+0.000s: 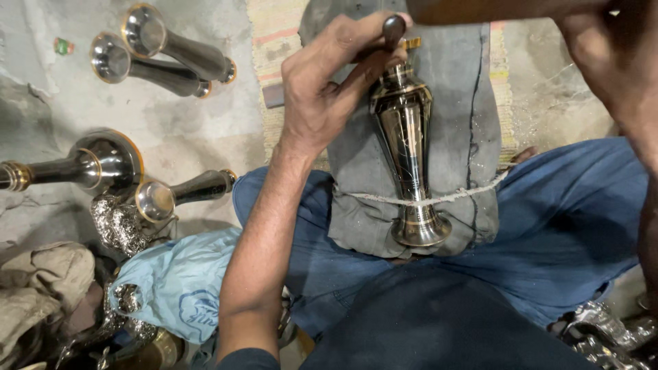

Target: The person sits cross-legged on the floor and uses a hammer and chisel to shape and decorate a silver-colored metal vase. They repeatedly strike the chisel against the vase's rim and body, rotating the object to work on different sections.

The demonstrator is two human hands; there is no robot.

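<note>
A dark polished metal vase (406,151) with gold bands lies on a grey padded block (466,103) that rests across my lap and is tied with a white cord (452,197). My left hand (325,82) is closed around a small tool with a dark rounded handle (393,29), its tip pressed against the vase's upper end. My right hand (610,62) is raised at the upper right, blurred; what it holds is hard to tell, though a dark bar (480,10) runs along the top edge beside it.
Several similar metal vases (171,51) lie on the concrete floor at left, one large (89,164), one small (181,192). A light blue plastic bag (175,284) and crumpled shiny metal pieces (120,223) sit by my left knee. A striped mat (274,41) lies under the block.
</note>
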